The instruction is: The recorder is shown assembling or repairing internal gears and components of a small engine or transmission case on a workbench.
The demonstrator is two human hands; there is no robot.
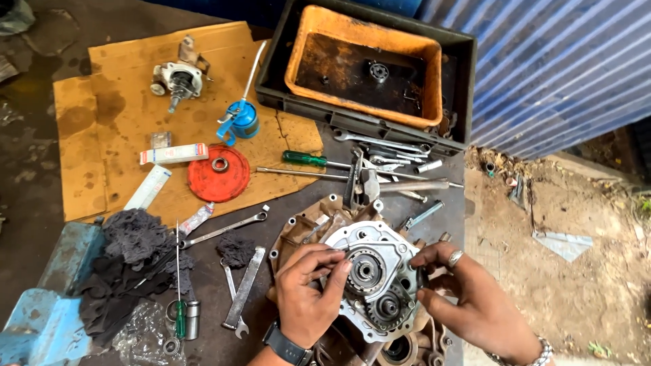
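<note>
So we're hunched over the grey metal gear housing [380,285], which sits on the dark workbench [203,312] right at the near edge, on top of a browner casing half [305,227]. Our left hand [305,295] has its fingertips pinched together at the rim of the upper gear [365,270], and it looks like we're seating or wiggling that gear on its shaft. Our right hand [468,298] rests against the housing's right side, fingers curled loosely on the edge, steadying it rather than gripping anything separate. The smaller lower gear [388,306] sits just below, touching or nearly meshing with the upper one; we can't quite tell.

Our guess is we're in the gear-fitting stage. The next move probably calls for keeping the housing level and turning the gear gently until the teeth line up, no forcing. Spanners [241,288], a green-handled screwdriver [305,158] and a blue oil can [241,120] lie close by on the bench and the cardboard [122,102].
</note>
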